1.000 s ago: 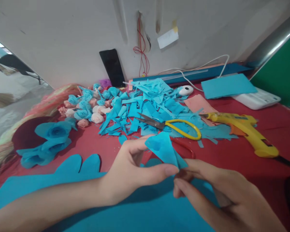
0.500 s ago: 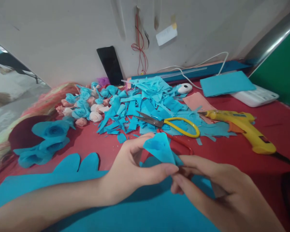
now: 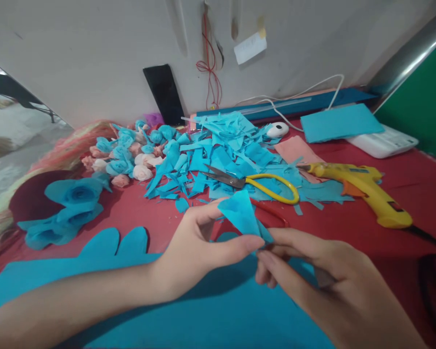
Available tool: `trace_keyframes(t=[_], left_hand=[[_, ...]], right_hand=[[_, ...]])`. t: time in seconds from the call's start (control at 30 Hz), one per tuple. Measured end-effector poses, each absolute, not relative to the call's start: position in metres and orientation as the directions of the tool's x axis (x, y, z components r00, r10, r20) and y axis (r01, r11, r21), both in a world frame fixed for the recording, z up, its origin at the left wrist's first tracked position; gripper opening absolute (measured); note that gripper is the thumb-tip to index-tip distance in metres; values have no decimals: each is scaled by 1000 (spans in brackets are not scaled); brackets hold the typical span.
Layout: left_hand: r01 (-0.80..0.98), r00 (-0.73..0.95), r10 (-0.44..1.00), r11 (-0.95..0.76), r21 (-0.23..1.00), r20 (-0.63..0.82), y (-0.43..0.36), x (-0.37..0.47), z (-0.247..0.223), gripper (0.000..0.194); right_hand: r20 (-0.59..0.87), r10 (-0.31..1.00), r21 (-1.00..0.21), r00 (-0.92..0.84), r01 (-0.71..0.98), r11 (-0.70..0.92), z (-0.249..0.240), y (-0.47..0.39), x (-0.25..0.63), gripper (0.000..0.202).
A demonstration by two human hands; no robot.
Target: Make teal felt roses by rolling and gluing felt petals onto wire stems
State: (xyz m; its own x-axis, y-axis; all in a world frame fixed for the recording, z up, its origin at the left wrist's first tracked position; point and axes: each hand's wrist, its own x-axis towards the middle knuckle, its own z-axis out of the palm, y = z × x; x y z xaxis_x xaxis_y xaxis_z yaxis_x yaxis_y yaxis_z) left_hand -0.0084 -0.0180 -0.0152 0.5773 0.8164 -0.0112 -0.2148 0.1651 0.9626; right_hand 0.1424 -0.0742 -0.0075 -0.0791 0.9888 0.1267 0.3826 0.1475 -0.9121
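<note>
A small cone of rolled blue paper is held between both hands, its wide end up and its narrow end down. My left hand pinches it with the thumb in front and the fingers behind. The fingertips of my right hand grip its lower tip and right edge. Below the hands lies a large blue sheet. Two rounded blue petals rest at its upper edge. Beyond the cone are scissors with yellow and red handles.
Blue scraps pile up in the middle, beside small blue and pink flowers. Large blue flowers lie at left. A yellow glue gun with a black cord is at right. A phone leans on the wall.
The view has shifted slightly. The paper cone has turned a little in my fingers, and its open top shows less. Both hands keep their hold.
</note>
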Motion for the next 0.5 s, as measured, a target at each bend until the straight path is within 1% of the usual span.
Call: trace_keyframes(t=[0.23,0.4,0.5], left_hand=[[-224,581,814,176,959,-14,-17,-9,-16,2],[-228,575,818,183,956,-19,-18,-11,-17,4],[-229,586,811,174,958,-7,-18,-11,-18,4]], right_hand=[[86,991,-941,-103,320,115,-10,-73,145,20],[49,987,-952,-150,292,91,-9,-71,145,21],[31,992,-967,-121,246,60,-9,-73,144,23]])
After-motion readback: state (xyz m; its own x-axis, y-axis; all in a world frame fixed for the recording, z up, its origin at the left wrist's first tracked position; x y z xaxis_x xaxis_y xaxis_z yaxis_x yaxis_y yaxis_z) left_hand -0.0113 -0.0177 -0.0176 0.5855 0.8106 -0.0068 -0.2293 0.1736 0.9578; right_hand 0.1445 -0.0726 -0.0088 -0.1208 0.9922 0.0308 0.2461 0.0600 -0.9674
